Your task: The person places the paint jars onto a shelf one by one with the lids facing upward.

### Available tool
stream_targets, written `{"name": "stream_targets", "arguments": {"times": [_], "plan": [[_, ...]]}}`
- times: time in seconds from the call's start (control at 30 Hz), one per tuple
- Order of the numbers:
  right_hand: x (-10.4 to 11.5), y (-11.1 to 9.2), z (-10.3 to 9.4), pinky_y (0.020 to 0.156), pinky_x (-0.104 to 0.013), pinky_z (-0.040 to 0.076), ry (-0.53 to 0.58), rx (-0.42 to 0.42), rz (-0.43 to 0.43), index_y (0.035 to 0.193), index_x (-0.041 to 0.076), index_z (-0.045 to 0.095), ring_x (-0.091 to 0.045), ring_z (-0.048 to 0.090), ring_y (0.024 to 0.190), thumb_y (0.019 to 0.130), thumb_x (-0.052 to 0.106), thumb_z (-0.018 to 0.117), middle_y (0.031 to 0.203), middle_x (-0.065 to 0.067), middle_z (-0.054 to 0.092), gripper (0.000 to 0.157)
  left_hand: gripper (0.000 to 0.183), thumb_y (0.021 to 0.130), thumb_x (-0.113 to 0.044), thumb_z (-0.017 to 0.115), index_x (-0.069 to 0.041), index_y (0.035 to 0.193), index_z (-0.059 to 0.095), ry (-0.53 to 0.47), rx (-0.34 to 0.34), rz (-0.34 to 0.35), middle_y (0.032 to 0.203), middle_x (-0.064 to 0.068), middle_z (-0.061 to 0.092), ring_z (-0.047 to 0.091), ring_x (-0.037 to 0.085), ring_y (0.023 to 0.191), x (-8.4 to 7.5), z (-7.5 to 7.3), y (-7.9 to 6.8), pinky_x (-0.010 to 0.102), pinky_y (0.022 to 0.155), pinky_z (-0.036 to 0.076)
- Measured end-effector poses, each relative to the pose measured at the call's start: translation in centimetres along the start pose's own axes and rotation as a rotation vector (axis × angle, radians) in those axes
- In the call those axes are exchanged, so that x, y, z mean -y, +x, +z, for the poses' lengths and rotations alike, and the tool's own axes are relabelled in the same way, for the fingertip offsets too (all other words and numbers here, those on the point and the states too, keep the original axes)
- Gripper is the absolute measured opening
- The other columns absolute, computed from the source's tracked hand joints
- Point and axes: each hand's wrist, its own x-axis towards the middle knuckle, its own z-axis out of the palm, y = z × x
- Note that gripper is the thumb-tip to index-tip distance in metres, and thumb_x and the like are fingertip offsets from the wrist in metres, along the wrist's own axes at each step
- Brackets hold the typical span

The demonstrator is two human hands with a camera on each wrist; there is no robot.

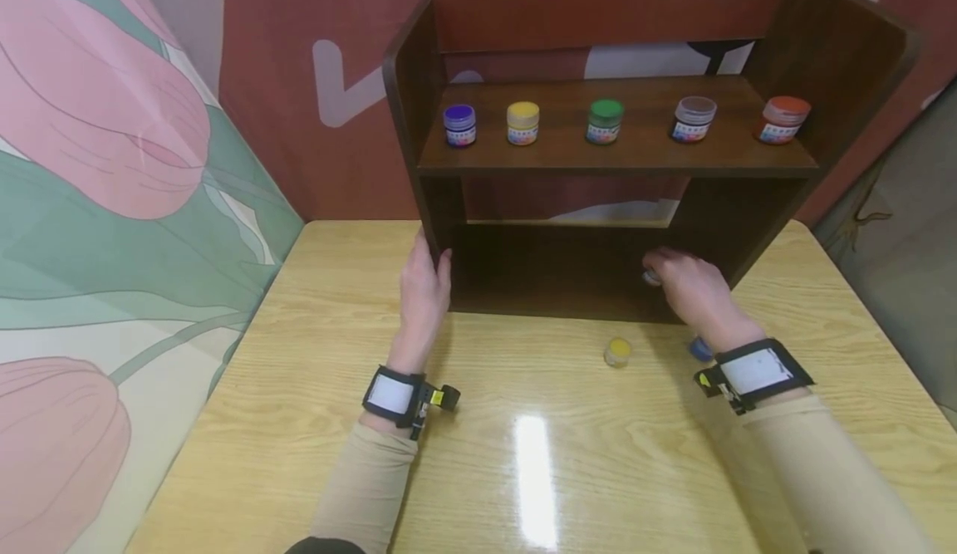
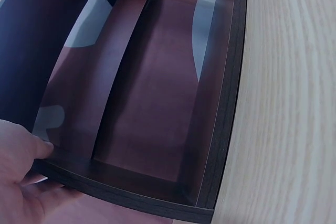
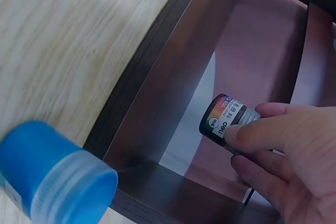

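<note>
A small dark paint jar with a clear lid and a printed label (image 3: 223,119) is pinched between the thumb and fingers of my right hand (image 1: 691,288). That hand is inside the lower compartment of the dark brown wooden shelf (image 1: 553,272), toward its right side. My left hand (image 1: 424,288) grips the left side panel of the shelf, thumb on the inner face; part of its fingers is hidden behind the panel. Below my right wrist a blue paint jar (image 3: 68,177) lies on the table, partly covered in the head view. A yellow paint jar (image 1: 617,353) sits in front of the shelf.
On the upper board stand a purple jar (image 1: 459,126), a yellow-lidded jar (image 1: 522,124), a green jar (image 1: 604,121), a clear-lidded dark jar (image 1: 693,120) and a red jar (image 1: 782,120). The light wooden table (image 1: 299,421) backs onto a patterned wall.
</note>
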Motion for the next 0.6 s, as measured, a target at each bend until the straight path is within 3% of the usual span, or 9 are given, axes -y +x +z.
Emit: {"name": "stream_targets", "arguments": {"times": [0.6], "plan": [[-2.3,0.6,0.8,0.052,-0.056,0.051,-0.068,0.108,0.01,0.091,0.003,0.058,-0.042,0.061,0.073,0.076,-0.016,0.057,0.094,-0.019,0.063,0.025,0.045,0.099,-0.015,0.054,0.001,0.14,0.044,-0.008,-0.015,0.017,0.127,0.024,0.062,0.062,0.035,0.115,0.1,0.0,0.0,0.048,0.094,0.053]]}}
